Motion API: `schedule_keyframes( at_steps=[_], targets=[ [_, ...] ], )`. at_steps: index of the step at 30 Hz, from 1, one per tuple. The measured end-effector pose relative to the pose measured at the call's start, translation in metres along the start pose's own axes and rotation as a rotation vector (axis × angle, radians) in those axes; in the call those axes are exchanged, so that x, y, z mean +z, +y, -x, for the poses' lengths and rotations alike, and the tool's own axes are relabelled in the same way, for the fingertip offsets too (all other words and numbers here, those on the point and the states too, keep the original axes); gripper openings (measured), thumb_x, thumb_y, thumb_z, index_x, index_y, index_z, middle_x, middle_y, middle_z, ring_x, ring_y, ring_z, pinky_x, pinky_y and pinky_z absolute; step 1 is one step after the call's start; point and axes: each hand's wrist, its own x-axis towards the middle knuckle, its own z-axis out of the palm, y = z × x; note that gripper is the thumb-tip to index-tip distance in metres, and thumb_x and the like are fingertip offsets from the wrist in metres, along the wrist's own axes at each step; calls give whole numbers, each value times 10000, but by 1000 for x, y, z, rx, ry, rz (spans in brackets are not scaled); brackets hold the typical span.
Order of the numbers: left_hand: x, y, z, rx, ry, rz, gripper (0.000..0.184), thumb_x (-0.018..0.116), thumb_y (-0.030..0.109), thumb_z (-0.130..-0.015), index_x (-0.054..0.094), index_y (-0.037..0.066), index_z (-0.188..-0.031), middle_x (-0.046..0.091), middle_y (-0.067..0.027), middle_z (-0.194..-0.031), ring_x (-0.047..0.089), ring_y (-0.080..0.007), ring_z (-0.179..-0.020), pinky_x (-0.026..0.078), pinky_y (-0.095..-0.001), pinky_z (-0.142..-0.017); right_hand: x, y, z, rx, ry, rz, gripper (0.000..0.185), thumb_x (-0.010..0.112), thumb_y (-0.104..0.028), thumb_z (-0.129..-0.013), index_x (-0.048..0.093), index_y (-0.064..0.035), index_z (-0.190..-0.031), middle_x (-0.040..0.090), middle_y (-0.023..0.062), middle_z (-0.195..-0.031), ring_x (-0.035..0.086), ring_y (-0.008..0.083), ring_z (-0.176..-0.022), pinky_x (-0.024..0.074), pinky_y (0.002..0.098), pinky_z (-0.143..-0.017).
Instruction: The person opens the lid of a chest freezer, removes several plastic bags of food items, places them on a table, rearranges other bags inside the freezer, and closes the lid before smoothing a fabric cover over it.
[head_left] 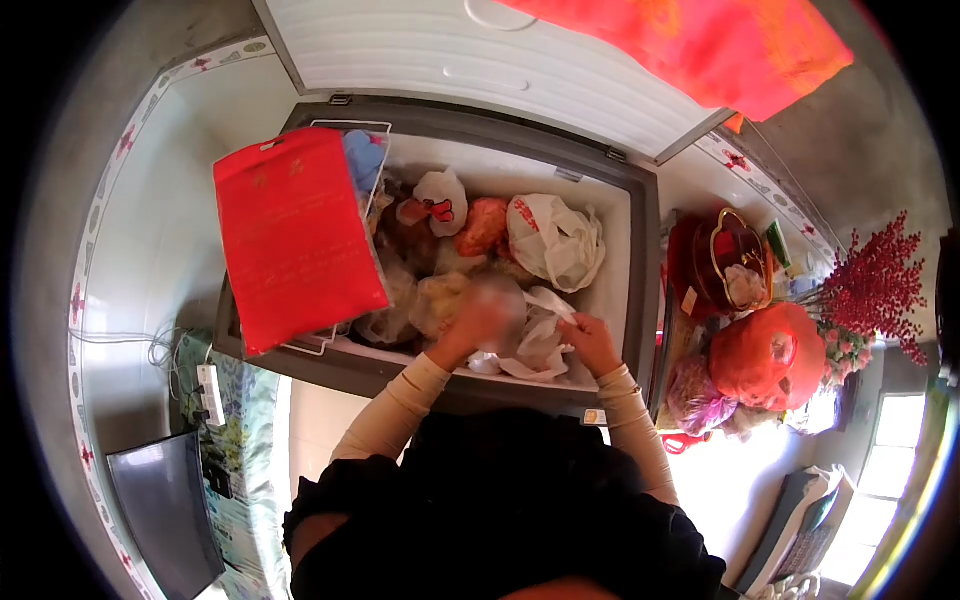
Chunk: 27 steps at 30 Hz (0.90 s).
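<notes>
Both my hands reach into an open chest freezer (640, 240) filled with bagged items. My right hand (594, 345) pinches the edge of a white plastic bag (543, 345) near the freezer's front wall. Over the bags at the middle is my left hand (472, 325), its fingers blurred, so what they hold cannot be made out. A yellowish bag (437, 300) lies just beside it. Behind are a red-filled bag (484, 226), a large white bag (560, 243) and a smaller white bag with red print (441, 200).
A red bag (295, 240) lies over a wire basket (388, 128) at the freezer's left end. The raised lid (420, 60) stands behind, red cloth hanging over it. To the right are a red bag (768, 355), a gold-rimmed red container (728, 260) and red-berry stems (880, 285).
</notes>
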Motion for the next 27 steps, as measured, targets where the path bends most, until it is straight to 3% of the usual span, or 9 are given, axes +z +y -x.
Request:
schedule_keyframes(
  at_steps=[4, 8, 10, 11, 12, 15, 22, 25, 27],
  targets=[
    [5, 79, 22, -199, -33, 295, 252, 520, 167, -845, 564, 17, -1043, 512, 12, -663, 467, -57, -506, 443, -216, -475, -21, -30, 0, -90, -8, -141, 257, 570, -227, -824, 553, -13, -684, 506, 2, -576, 438, 68, -546, 335, 238, -486],
    [1, 139, 24, 25, -17, 98, 441, 632, 95, -750, 494, 53, -1167, 502, 7, -666, 461, -60, -538, 403, -200, -491, -35, -76, 3, -211, -63, -83, 206, 559, -198, -830, 585, -1, -778, 537, 38, -599, 489, 114, -554, 382, 256, -523],
    [8, 158, 19, 218, -30, -246, 563, 665, 78, -703, 445, 73, -1221, 512, -5, -691, 464, -57, -601, 416, -207, -562, -22, -113, 5, -620, 11, 50, 164, 548, -166, -825, 587, -10, -792, 561, 104, -638, 531, 214, -571, 413, 299, -556],
    [12, 164, 21, 132, -59, -265, 646, 678, 71, -670, 397, 66, -1252, 566, -37, -764, 524, -93, -702, 432, -230, -646, -27, -116, 8, -580, -48, 5, 108, 553, -127, -790, 595, -27, -797, 565, 159, -695, 542, 311, -621, 436, 339, -581],
    [20, 161, 10, 156, -113, -272, 646, 678, 71, -670, 397, 66, -1252, 566, -37, -764, 524, -93, -702, 432, -230, -646, -20, -129, 6, -647, -193, -108, 78, 550, -99, -757, 593, -38, -779, 562, 173, -710, 566, 313, -643, 453, 359, -574],
    [35, 141, -2, 612, 9, -428, 450, 640, 33, -677, 503, 32, -1106, 613, -84, -845, 573, -158, -788, 442, -261, -687, -17, -120, 9, -684, -4, 383, 119, 524, -145, -765, 602, -58, -785, 598, 133, -701, 596, 295, -641, 481, 366, -586],
    [36, 122, -1, 167, 14, -286, 162, 564, -5, -698, 587, -2, -859, 597, -38, -713, 495, -58, -659, 415, -220, -583, -18, -110, 18, -544, 58, 661, 165, 510, -205, -763, 587, -72, -703, 581, 111, -623, 582, 299, -596, 463, 403, -558],
    [44, 110, -1, 54, 32, -348, 80, 573, 35, -716, 575, 8, -791, 554, -11, -638, 466, -44, -588, 385, -207, -518, -29, -74, 18, -607, 108, 181, 109, 586, -219, -753, 631, -137, -808, 593, 71, -666, 589, 285, -628, 477, 382, -583],
    [46, 108, -2, 12, 42, -400, 47, 576, 62, -731, 563, 18, -741, 524, 0, -592, 459, -46, -537, 369, -205, -477, -45, -40, 15, -658, 329, 292, 152, 615, -205, -733, 630, -119, -858, 604, 80, -762, 594, 274, -679, 482, 367, -606]
  ],
)
